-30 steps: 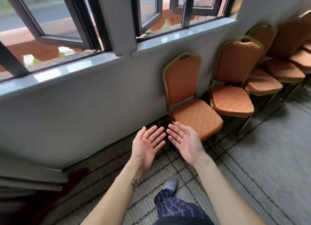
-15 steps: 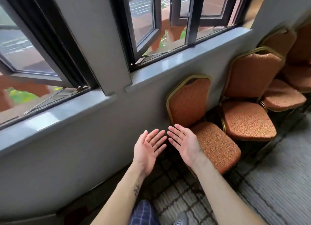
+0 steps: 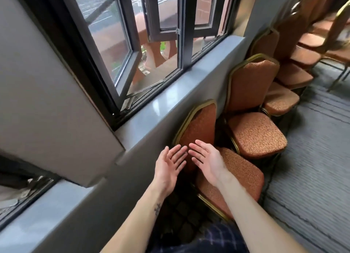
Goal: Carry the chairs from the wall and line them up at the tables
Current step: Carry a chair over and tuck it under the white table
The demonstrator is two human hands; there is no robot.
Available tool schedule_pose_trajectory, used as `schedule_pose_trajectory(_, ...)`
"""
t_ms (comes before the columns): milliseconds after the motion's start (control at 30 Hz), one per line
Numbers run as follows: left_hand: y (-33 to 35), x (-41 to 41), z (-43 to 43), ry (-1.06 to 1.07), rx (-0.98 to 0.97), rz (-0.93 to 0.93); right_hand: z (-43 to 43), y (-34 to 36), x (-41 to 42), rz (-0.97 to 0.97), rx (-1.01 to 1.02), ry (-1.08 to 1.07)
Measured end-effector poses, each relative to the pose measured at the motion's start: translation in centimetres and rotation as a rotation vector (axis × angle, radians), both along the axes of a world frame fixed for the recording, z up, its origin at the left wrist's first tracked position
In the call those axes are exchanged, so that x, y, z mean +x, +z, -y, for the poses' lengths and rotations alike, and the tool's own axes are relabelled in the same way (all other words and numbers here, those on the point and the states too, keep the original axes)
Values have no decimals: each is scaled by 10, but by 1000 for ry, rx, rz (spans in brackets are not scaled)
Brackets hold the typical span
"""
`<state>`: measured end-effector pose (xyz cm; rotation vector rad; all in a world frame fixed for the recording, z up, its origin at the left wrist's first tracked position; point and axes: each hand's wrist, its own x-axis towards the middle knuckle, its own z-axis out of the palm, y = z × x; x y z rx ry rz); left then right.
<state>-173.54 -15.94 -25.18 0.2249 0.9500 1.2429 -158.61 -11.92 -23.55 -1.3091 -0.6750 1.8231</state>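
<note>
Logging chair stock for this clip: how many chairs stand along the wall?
At least 5: the nearest chair, the second chair behind it, then third chair, fourth chair, fifth chair overlapping toward the top right. Farther ones are blurred; some may be hidden.

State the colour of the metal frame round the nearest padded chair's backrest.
Gold, on the orange padded chair; head view shows it.

A function hall or meeting room: matching gold-framed banquet chairs [image 3: 253,120] with orange upholstery line the grey wall [image 3: 94,196] under dark-framed windows [image 3: 151,44], over patterned carpet [image 3: 312,158].
</note>
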Motion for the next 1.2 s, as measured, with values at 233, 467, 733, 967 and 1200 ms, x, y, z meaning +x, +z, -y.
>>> schedule_pose_trajectory(233, -24, -7, -78, 7, -32, 27, -89, -26, -8, 13, -60, -18)
schedule_pose_trajectory(467, -34, 9, -133, 83, -128, -53, -170, -54, -7, -174, -222, -25)
schedule_pose_trajectory(733, -30, 21, -174, 195, -182, -139, -222, -78, -19, -267, -381, 47)
schedule_pose_trajectory(967, -20, 33, -192, 165, -199, -244, -242, -71, -10, -138, -414, 63)
schedule_pose_trajectory(1200, -8, 39, -221, 49, -153, -302, -227, -68, 0, 86, -325, 120)
